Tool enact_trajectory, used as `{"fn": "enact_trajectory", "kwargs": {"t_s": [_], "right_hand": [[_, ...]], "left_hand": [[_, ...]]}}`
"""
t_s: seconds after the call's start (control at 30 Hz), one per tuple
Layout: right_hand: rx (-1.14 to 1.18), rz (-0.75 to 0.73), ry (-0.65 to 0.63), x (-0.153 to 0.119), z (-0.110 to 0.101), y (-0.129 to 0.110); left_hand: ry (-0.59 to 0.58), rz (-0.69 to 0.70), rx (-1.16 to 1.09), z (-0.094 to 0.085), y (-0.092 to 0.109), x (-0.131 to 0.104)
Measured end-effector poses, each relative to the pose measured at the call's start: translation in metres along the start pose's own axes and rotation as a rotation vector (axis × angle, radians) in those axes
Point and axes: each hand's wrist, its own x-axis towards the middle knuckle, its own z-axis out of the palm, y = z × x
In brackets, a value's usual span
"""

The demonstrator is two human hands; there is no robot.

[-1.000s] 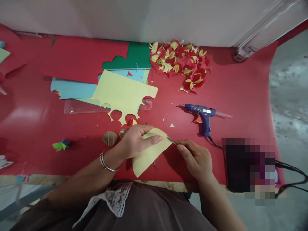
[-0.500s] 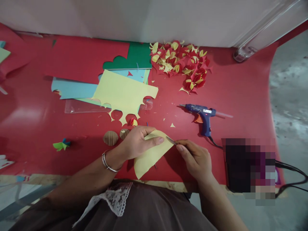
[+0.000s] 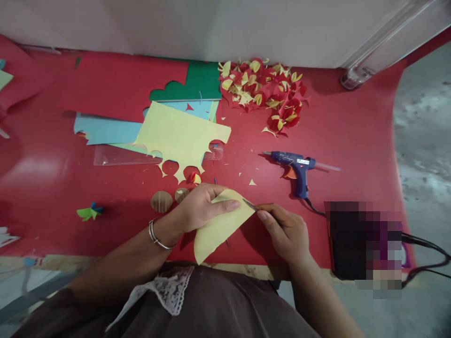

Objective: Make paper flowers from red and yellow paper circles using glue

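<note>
Between thumb and fingers, my left hand point(image 3: 204, 207) pinches a yellow sheet of paper point(image 3: 220, 230) with curved edges, near the table's front edge. My right hand point(image 3: 287, 232) is closed on small scissors point(image 3: 249, 205), whose blades lie against the sheet's upper right edge. The handles are mostly hidden by my fingers. Two round wooden discs, one larger point(image 3: 161, 202) and one smaller point(image 3: 181, 195), lie left of and beside my left hand. A small red and yellow paper piece point(image 3: 195, 178) rests just above it.
A blue glue gun point(image 3: 299, 171) lies to the right, its cord running towards a black, partly pixelated object point(image 3: 347, 239). Red and yellow paper pieces point(image 3: 264, 94) are heaped at the back. Coloured sheets, including a cut yellow one point(image 3: 179, 136), overlap at the back left.
The lower end of the yellow sheet has shifted slightly down and left. Both hands keep nearly the same place and the same hold.
</note>
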Motion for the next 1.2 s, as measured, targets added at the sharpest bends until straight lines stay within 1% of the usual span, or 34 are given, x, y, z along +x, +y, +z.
{"fn": "enact_trajectory", "kwargs": {"t_s": [0.2,0.43,0.7,0.87,1.03,1.2], "right_hand": [[-0.023,-0.032,-0.005,0.0010,0.0002,-0.0027],[-0.017,-0.041,0.000,0.0002,0.0005,-0.0033],[-0.009,-0.060,-0.001,0.0001,0.0012,-0.0029],[-0.009,-0.078,-0.002,0.0004,0.0015,-0.0032],[-0.025,-0.083,-0.009,0.0005,0.0015,-0.0034],[-0.045,-0.102,-0.016,0.0002,0.0019,-0.0023]], "left_hand": [[-0.065,-0.025,-0.064,0.0010,0.0004,-0.0001],[-0.080,-0.028,-0.059,0.0012,0.0006,0.0001],[-0.124,-0.099,-0.156,-0.0017,0.0016,0.0000],[-0.089,-0.119,-0.153,0.0009,0.0015,-0.0008],[-0.091,-0.128,-0.162,0.0029,0.0013,-0.0005],[-0.088,-0.129,-0.121,0.0012,0.0005,-0.0001]]}}
